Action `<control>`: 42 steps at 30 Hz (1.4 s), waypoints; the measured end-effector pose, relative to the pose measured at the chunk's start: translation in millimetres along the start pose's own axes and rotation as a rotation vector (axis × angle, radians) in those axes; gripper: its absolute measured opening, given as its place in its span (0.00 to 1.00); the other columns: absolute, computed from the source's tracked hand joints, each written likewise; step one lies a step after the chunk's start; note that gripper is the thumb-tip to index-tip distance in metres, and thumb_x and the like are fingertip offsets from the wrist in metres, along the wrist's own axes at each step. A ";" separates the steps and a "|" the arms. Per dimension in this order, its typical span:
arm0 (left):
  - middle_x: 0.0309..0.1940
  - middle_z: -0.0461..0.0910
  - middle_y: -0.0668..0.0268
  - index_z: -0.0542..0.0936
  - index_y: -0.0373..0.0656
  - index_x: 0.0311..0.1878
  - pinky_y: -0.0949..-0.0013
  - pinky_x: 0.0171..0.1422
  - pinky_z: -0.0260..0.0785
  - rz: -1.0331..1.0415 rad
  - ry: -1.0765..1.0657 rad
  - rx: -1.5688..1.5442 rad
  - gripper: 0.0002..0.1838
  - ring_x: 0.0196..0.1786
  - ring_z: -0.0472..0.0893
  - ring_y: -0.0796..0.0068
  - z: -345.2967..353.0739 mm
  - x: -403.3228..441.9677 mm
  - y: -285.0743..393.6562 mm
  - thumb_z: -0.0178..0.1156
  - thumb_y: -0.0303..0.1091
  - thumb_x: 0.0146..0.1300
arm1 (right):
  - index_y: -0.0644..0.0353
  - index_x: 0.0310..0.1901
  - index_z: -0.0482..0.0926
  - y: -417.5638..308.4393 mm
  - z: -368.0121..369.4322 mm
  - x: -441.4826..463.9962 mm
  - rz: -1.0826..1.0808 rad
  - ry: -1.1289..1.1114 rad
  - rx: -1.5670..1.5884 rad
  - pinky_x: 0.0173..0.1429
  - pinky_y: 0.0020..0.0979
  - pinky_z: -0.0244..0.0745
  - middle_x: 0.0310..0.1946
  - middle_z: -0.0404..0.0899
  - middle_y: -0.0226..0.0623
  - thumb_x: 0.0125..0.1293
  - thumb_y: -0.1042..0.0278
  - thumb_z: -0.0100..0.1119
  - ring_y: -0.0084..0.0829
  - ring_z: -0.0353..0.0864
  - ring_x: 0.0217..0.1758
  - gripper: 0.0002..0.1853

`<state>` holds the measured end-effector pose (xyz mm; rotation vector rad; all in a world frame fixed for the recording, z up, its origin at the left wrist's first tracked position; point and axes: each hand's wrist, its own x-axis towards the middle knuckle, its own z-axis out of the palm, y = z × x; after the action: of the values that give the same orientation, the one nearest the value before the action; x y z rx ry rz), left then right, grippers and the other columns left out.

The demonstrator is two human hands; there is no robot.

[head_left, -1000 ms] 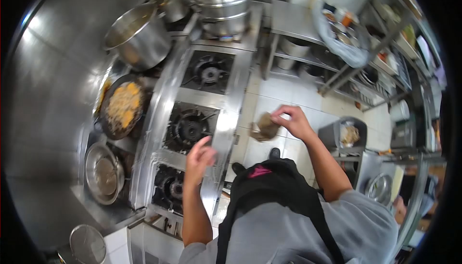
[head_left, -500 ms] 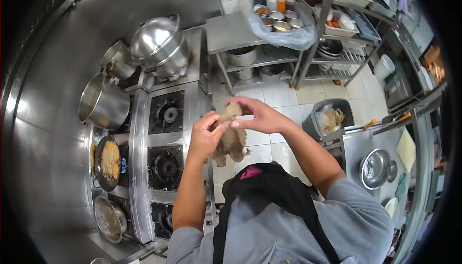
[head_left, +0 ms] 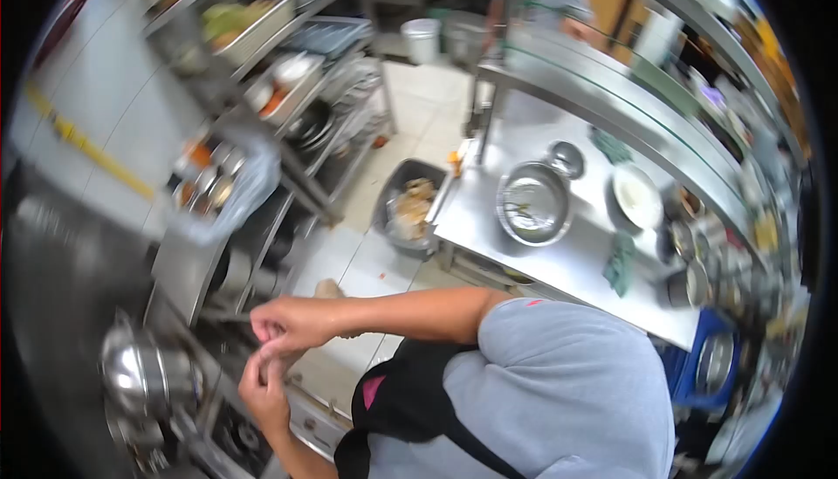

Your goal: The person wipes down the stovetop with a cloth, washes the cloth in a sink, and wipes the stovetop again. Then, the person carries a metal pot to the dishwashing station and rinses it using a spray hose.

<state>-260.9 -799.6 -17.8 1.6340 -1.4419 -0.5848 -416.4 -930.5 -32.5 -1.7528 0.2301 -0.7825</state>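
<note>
My left hand [head_left: 266, 387] and my right hand [head_left: 297, 324] meet in front of me, fingertips pressed together. Both are closed on a limp, brownish cloth. Most of the cloth is hidden behind my hands and right forearm; a tan end of the cloth [head_left: 329, 289] pokes out above the right wrist. Beneath my hands are the stove edge and the tiled floor. The view is blurred around the fingers.
A grey bin [head_left: 408, 208] with a plastic liner stands on the floor ahead. A steel counter [head_left: 471, 226] at right bears a metal bowl [head_left: 534, 203]. Shelving [head_left: 305, 191] is ahead left; a steamer pot [head_left: 144, 370] sits lower left. Another person [head_left: 563, 3] is beyond the counter.
My view has swung to the right, bringing the counter and bin nearer the middle. The hands stay together, now lower left in view, and the cloth is mostly covered by the right forearm.
</note>
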 end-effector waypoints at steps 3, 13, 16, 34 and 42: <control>0.31 0.78 0.66 0.78 0.32 0.38 0.72 0.42 0.67 -0.014 -0.048 0.006 0.07 0.35 0.74 0.77 10.6 21.3 -12.3 0.60 0.29 0.67 | 0.59 0.31 0.75 17.5 -44.2 -29.9 0.007 -0.136 -0.503 0.36 0.44 0.71 0.27 0.79 0.42 0.54 0.49 0.69 0.46 0.80 0.33 0.20; 0.44 0.76 0.68 0.73 0.38 0.53 0.69 0.52 0.68 -0.124 -0.109 -0.330 0.15 0.45 0.74 0.73 94.2 58.6 -84.1 0.57 0.39 0.71 | 0.62 0.32 0.80 111.4 -61.3 -72.0 0.479 0.440 -0.524 0.38 0.44 0.74 0.28 0.81 0.46 0.57 0.53 0.61 0.45 0.82 0.36 0.17; 0.54 0.75 0.61 0.69 0.35 0.61 0.68 0.61 0.67 -0.045 -0.291 -0.494 0.27 0.56 0.74 0.72 138.5 41.4 -63.9 0.66 0.35 0.63 | 0.60 0.34 0.80 101.1 -37.3 -60.6 0.547 0.202 0.408 0.40 0.37 0.77 0.29 0.79 0.33 0.63 0.55 0.59 0.28 0.81 0.37 0.15; 0.61 0.73 0.58 0.73 0.41 0.63 0.64 0.64 0.68 -0.216 0.013 -0.137 0.25 0.60 0.75 0.66 7.8 -42.3 -102.5 0.60 0.39 0.65 | 0.58 0.58 0.75 166.7 88.9 5.0 1.015 -0.155 0.927 0.49 0.32 0.78 0.47 0.81 0.38 0.72 0.62 0.45 0.30 0.81 0.47 0.18; 0.64 0.71 0.54 0.66 0.39 0.68 0.54 0.70 0.66 -0.335 0.835 -1.612 0.27 0.67 0.71 0.56 -19.8 -88.0 -244.7 0.44 0.40 0.68 | 0.62 0.66 0.67 188.0 140.1 80.9 0.540 -0.597 0.191 0.52 0.31 0.79 0.52 0.78 0.41 0.65 0.70 0.59 0.31 0.82 0.49 0.27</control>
<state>-128.9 -718.0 -227.4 0.5501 0.1324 -0.7670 -226.1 -926.4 -191.6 -1.5589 0.1997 0.1145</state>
